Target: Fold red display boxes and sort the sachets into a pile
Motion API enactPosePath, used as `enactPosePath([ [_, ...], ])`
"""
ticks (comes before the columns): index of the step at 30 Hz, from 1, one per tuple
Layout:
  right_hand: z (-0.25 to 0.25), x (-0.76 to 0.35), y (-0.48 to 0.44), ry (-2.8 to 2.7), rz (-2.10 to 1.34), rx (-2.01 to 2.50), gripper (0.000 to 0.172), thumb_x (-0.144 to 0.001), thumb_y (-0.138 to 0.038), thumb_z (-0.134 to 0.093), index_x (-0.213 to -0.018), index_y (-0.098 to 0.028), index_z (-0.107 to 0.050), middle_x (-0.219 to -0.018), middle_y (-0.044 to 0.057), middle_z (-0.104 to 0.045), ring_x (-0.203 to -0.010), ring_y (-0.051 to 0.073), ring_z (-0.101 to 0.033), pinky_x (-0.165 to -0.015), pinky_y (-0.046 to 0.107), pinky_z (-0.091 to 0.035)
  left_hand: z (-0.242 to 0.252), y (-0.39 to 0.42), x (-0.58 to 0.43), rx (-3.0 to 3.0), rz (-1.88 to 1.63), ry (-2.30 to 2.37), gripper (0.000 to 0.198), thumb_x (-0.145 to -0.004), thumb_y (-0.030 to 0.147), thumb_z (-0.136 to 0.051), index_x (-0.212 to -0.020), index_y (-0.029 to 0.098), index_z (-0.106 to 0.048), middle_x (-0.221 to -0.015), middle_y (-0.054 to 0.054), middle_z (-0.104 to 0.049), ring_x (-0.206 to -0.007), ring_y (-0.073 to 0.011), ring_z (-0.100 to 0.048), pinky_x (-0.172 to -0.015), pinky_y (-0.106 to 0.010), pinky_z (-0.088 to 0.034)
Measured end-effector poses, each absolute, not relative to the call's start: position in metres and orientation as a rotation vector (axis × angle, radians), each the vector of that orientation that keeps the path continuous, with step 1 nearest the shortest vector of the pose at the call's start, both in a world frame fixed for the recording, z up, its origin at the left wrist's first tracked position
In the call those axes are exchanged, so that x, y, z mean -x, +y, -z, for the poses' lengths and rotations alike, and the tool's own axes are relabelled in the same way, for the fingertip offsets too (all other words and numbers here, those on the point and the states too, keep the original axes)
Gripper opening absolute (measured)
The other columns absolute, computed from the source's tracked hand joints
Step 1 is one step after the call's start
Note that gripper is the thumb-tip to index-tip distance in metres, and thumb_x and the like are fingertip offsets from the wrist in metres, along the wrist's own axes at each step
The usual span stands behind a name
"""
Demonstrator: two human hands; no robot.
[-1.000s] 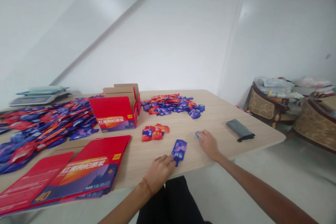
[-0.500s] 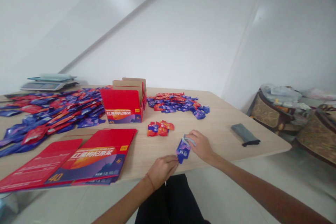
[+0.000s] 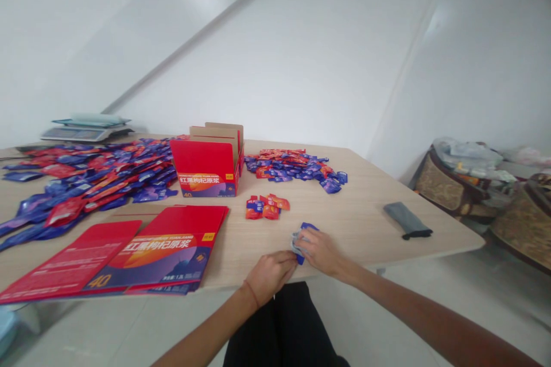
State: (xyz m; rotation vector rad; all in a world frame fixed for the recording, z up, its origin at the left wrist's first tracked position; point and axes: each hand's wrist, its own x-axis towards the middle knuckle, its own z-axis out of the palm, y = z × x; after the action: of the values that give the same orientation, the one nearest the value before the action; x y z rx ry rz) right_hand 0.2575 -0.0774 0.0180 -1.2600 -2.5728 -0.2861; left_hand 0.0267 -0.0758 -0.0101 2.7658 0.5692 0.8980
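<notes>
A blue-purple pouch (image 3: 309, 226) lies flat near the table's front edge, mostly hidden under my right hand. My left hand (image 3: 270, 274) has its fingers pressed together on the pouch's near end. A wadded pale grey cloth (image 3: 296, 242) is gripped in my right hand (image 3: 322, 251) and pressed on the pouch's middle. Just beyond, a small cluster of red and blue pouches (image 3: 267, 207) rests on the wood. Farther back is a heap of mixed pouches (image 3: 295, 166).
A red carton (image 3: 204, 167) stands with raised flaps. Flattened cartons (image 3: 172, 246) overlap the front edge at left. Behind them spreads a large pouch pile (image 3: 120, 169), with a scale (image 3: 86, 132) beyond. A grey fabric roll (image 3: 407, 219) lies right; filled patterned containers (image 3: 443, 180) stand off the table.
My right hand has moved the cloth from the pouch's far end down towards me, over its middle. My left hand stays at the near end. The view has shifted slightly.
</notes>
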Motion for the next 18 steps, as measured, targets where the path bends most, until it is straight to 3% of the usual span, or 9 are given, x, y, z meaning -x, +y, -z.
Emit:
enactPosePath([
  [18, -0.034, -0.289, -0.028, -2.558, 0.348, 1.586, 0.021, -0.095, -0.018, -0.061, -0.112, -0.023, -0.072, -0.115, 0.008, -0.067, -0.107, 0.022, -0.058, -0.088, 0.030, -0.046, 0.021, -0.073, -0.027, -2.839, -0.924, 0.595, 0.029, -0.108, 0.025, -0.047, -0.119, 0.018, -0.073, -0.122, -0.007, -0.074, -0.114, -0.0176, -0.071, -0.107, -0.031, -0.056],
])
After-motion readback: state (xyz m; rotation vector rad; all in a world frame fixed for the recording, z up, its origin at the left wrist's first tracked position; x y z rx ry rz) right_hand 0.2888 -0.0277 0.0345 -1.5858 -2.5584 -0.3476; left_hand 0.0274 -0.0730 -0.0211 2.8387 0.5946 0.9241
